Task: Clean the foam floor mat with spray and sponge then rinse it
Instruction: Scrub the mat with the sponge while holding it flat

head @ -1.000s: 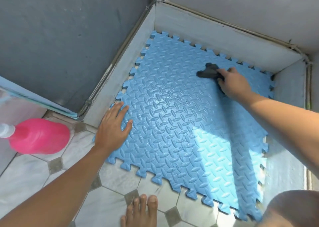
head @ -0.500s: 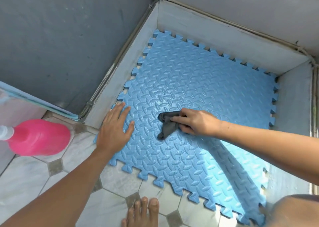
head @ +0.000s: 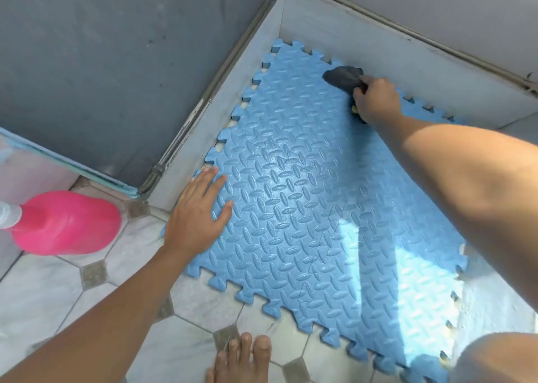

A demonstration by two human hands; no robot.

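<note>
A blue foam floor mat (head: 305,208) with a raised diamond pattern and jigsaw edges lies in a walled corner of the floor. My left hand (head: 198,217) presses flat, fingers spread, on the mat's near left edge. My right hand (head: 374,99) grips a dark grey sponge (head: 342,78), a bit of yellow showing under the palm, against the mat's far edge by the low wall. A pink spray bottle (head: 67,222) with a clear neck stands on the tiles at the left.
Low grey curb walls (head: 221,115) border the mat on the left and far sides, with dark walls above. Pale floor tiles (head: 116,281) with small dark squares lie in front. My bare foot (head: 241,359) and a knee (head: 495,359) are at the bottom.
My right hand has swept the sponge from the mat's middle near my left hand out to the far edge. My left hand stays pressed on the mat.
</note>
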